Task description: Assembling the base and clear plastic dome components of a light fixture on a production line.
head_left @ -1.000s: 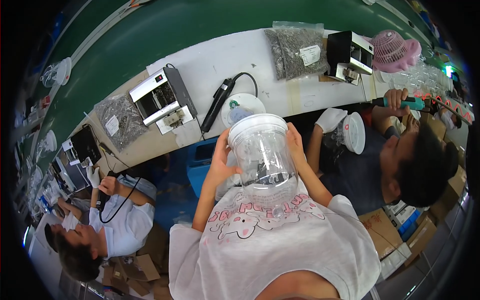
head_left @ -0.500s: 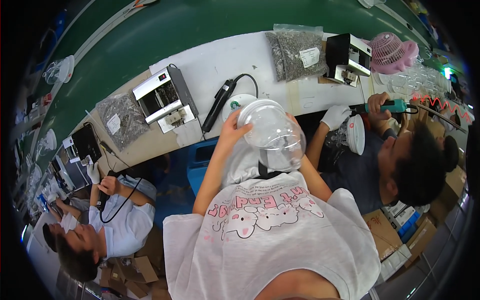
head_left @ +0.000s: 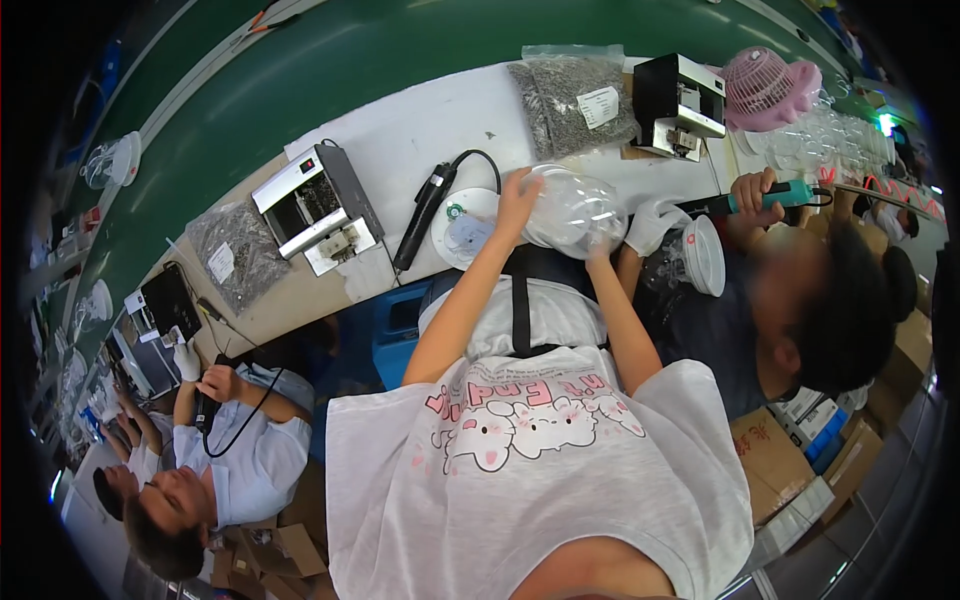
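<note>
Between my hands is a clear plastic dome with a white rim, held over the near edge of the bench. My left hand grips its rim on the left. Behind the clear wall, my right hand supports the lower right side, its fingers partly blurred. Left of the dome, a round white disc with a small green ring lies on the bench. Beside the disc rests a black electric screwdriver with its cord curling behind.
A screw feeder and a bag of screws are at left. Another screw bag, a second feeder and a pink basket-like guard stand at right. Close on my right, a co-worker holds a teal screwdriver.
Both hands have carried the dome forward and right, away from my body toward the bench edge. The white disc, mostly hidden before, now shows.
</note>
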{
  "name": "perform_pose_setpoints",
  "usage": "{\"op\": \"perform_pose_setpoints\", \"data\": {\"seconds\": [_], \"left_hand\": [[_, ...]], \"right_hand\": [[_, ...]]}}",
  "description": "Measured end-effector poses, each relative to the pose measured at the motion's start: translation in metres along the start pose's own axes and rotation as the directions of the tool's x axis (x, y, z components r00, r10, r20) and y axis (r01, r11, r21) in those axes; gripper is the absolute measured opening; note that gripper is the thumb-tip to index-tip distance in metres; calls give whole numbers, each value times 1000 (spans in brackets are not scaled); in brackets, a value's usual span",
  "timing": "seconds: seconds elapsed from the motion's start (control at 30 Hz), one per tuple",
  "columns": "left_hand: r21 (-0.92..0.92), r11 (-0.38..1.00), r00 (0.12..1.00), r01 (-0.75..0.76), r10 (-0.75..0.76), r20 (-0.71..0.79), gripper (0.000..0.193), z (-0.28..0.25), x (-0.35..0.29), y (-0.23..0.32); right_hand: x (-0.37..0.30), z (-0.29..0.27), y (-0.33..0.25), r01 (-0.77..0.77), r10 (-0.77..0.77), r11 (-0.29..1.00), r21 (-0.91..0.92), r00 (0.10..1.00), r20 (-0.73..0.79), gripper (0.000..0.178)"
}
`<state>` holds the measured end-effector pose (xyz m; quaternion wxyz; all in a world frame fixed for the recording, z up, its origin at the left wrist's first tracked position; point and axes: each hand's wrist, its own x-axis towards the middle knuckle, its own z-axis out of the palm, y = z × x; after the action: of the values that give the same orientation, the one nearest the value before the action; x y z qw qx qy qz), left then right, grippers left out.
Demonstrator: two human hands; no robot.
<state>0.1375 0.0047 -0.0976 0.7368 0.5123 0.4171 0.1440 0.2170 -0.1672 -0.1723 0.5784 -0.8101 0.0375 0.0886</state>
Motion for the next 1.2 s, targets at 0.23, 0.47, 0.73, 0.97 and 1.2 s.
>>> {"op": "perform_pose_setpoints", "data": {"seconds": [0.23,0.47,0.73,0.97,1.2], "left_hand": [[-85,992,995,-99,101,23,26,22,8,13],[36,944,917,-327,327,-230,24,0,-10,0],[477,862,977,-173,211,-28,63,-39,-95,10],[714,636,932,-292,357,64,89,-28,-73,-10],[844,464,932,-269,345,108,99,-21,-60,-17]], "right_hand": [[9,-18,-38,191,-161,788,-585,982,103,29],[-10,-34,-118,-60,58,998,10,992,112,34],[-35,-15,-270,594,-242,751,-288,653,718,71],[-28,-4,-257,663,-104,650,-371,561,821,67],[-28,-7,-249,601,-89,698,-388,611,786,67]]}}
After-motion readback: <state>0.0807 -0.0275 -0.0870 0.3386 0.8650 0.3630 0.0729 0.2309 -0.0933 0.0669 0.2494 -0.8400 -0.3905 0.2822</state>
